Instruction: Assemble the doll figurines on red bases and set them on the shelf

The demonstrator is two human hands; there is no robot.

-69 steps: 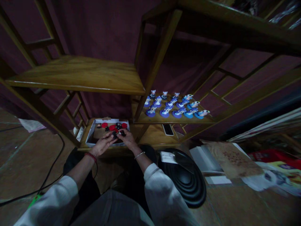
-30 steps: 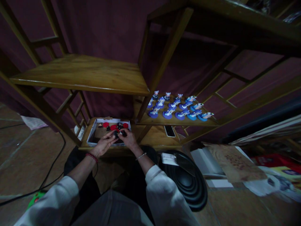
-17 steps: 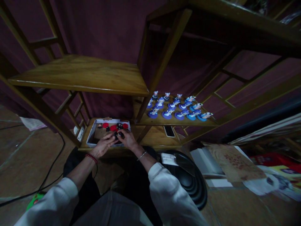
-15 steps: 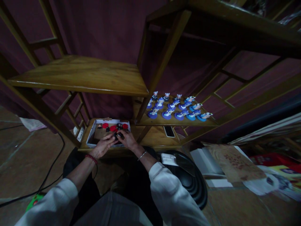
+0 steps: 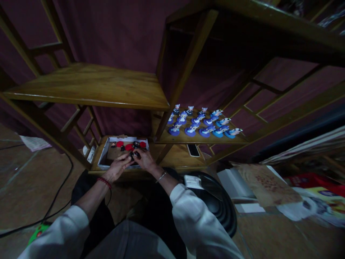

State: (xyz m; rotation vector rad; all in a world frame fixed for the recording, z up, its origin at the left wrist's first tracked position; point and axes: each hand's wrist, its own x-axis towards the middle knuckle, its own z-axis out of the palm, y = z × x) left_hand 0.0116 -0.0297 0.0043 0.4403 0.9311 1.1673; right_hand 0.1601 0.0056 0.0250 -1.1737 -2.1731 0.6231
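Both my hands meet over the near edge of a shallow white cardboard box (image 5: pixel 104 155) on the low shelf. Between them is a small dark figurine (image 5: pixel 135 154), partly hidden by my fingers. My left hand (image 5: pixel 118 167) grips it from the left, fingers closed. From the right, my right hand (image 5: pixel 146 160) pinches the same figurine. Inside the box lie red round bases (image 5: pixel 129 147) and several small dark figurine pieces (image 5: pixel 136 144). On the shelf to the right, rows of figurines (image 5: pixel 192 128) stand on purple and blue bases, with black-clothed ones (image 5: pixel 190 110) at the back.
A wooden shelf board (image 5: pixel 88 84) juts out above the box, and a post (image 5: pixel 185 72) divides the unit. A phone (image 5: pixel 193 150) lies on the low shelf. Right of my legs is a black round ridged object (image 5: pixel 221 212); cardboard (image 5: pixel 269 183) and a cable (image 5: pixel 58 190) are on the floor.
The view has shifted very slightly. Both hands stay in place around the dark figurine, with only small finger movement.
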